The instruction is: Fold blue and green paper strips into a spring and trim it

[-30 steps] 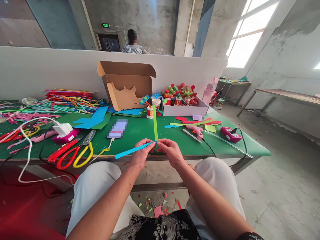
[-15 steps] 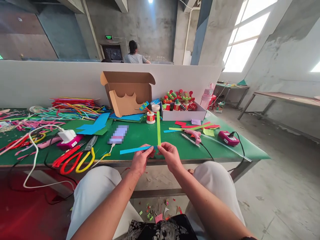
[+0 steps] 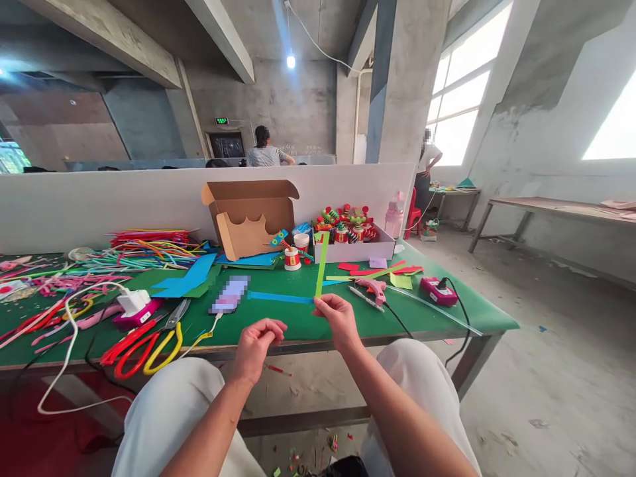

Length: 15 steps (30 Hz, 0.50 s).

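My right hand (image 3: 338,319) pinches the corner where two paper strips meet at about a right angle. The light green strip (image 3: 322,265) stands up from the fingertips, and the blue strip (image 3: 281,297) runs leftward above the green tabletop. Whether the strips are glued at that corner I cannot tell. Lower and to the left, my left hand (image 3: 259,348) is apart from the strips, at the table's front edge. Its fingers are loosely curled, the thumb is apart from them, and nothing shows in it.
Scissors (image 3: 166,341) and a phone (image 3: 231,294) lie on the left, near piled pipe cleaners (image 3: 149,255). A pink glue gun (image 3: 372,289) rests right of my hands. Behind stand a cardboard box (image 3: 251,218), a small cup figure (image 3: 292,258) and a white box (image 3: 348,252) of figures.
My left hand has let go of the blue strip and moved down and left. The right hand still pinches the corner, and the green strip leans slightly more. The view has tilted up.
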Available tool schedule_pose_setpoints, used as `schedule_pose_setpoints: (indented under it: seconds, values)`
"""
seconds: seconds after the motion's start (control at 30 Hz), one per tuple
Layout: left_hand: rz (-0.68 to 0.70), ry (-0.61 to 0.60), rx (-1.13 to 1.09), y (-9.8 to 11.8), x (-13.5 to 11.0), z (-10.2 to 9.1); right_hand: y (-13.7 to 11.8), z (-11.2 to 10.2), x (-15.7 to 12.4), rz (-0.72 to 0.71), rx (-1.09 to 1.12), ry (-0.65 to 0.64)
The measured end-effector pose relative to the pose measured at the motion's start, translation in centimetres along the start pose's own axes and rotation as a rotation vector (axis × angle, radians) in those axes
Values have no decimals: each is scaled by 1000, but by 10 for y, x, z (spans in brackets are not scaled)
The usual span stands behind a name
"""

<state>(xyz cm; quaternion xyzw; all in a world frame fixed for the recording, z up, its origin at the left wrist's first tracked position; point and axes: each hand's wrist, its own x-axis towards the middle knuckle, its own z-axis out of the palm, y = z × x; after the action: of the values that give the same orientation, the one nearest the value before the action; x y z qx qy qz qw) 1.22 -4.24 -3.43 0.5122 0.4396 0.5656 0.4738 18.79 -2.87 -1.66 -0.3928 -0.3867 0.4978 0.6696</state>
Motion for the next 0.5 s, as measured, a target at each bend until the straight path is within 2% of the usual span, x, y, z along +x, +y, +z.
schedule_pose_setpoints:
  seconds: [0.13, 0.3, 0.5]
  values:
    - [-74, -10, -87, 0, -6, 12, 3, 8, -9, 107, 24, -114]
    - [-112, -154, -177, 8, -10, 23, 13, 16, -26, 130, 59, -158]
    - [-127, -93, -126, -5, -8, 21, 30, 21, -40, 148, 51, -160]
